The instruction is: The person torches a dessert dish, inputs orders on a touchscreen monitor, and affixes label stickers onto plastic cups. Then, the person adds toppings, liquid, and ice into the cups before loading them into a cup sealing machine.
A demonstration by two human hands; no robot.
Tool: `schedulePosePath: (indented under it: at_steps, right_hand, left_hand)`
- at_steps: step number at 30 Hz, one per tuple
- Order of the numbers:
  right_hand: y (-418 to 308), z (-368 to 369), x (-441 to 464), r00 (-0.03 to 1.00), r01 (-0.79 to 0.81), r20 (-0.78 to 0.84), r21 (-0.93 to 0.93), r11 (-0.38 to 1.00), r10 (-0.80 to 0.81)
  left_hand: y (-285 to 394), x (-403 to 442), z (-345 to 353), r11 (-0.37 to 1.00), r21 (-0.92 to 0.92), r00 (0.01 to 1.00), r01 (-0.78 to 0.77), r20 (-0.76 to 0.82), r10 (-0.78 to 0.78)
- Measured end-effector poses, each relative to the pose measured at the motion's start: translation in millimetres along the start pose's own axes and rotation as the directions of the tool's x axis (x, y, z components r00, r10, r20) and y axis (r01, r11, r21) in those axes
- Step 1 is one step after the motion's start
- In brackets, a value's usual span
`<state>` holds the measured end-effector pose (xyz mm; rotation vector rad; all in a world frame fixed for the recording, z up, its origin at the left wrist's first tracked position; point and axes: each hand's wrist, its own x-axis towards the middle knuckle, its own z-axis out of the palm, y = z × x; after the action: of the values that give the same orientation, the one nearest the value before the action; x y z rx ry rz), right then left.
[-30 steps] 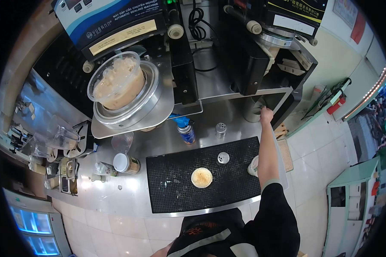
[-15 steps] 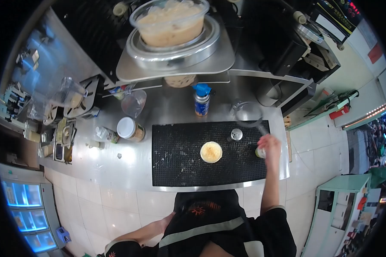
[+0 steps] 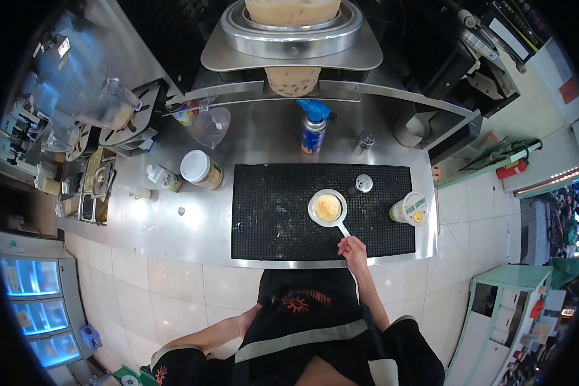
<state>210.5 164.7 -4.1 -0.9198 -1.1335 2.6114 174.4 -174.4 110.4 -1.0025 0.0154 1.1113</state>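
Observation:
In the head view, my right hand (image 3: 353, 253) is closed around the handle of a pale, flat ring-shaped tool (image 3: 343, 215). The ring sits around the top of a cup with a creamy, yellowish, browned surface (image 3: 327, 207); whether it touches the rim, I cannot tell. Both are over a black rubber mat (image 3: 270, 222). Just behind the ring stands a metal-topped shaker (image 3: 363, 184). A lidded cup with green print (image 3: 410, 210) is at the mat's right end. My left hand (image 3: 249, 319) hangs low beside the black apron (image 3: 309, 289), its fingers hidden.
A blue-topped torch canister (image 3: 313, 132) and a second shaker (image 3: 364, 142) stand behind the mat. To the left are a white-lidded jar (image 3: 201, 168), a bottle (image 3: 163, 177) and a clear jug (image 3: 210, 126). A sealing machine plate (image 3: 293, 61) overhangs the steel counter (image 3: 167, 235).
My right hand has moved left and toward me, bringing the ring tool from the back right to around the creamy-topped cup. The view has shifted slightly. My left hand stays low.

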Motion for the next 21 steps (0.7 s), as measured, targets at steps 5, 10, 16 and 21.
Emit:
schedulePosePath:
  at_steps: [5, 10, 16, 21]
  right_hand:
    - [7, -1, 0, 1.000, -0.004, -0.003, -0.036, 0.999, 0.004]
    - [9, -1, 7, 1.000, 0.018, -0.007, -0.113, 0.993, -0.019]
    - [7, -2, 12, 0.999, 0.014, -0.039, -0.224, 0.974, -0.023]
    - [-18, -3, 8, 0.977, -0.167, -0.181, -0.322, 0.932, 0.112]
  left_hand:
    - [-23, -2, 35, 0.940, 0.312, 0.892, -0.134, -0.376, 0.252]
    - [-11, -6, 6, 0.980, -0.186, 0.987, 0.066, 0.156, -0.037]
    - [-9, -3, -7, 0.992, -0.125, 0.994, 0.007, 0.114, 0.008]
    - [-30, 3, 37, 0.882, 0.445, 0.707, -0.154, -0.574, 0.413]
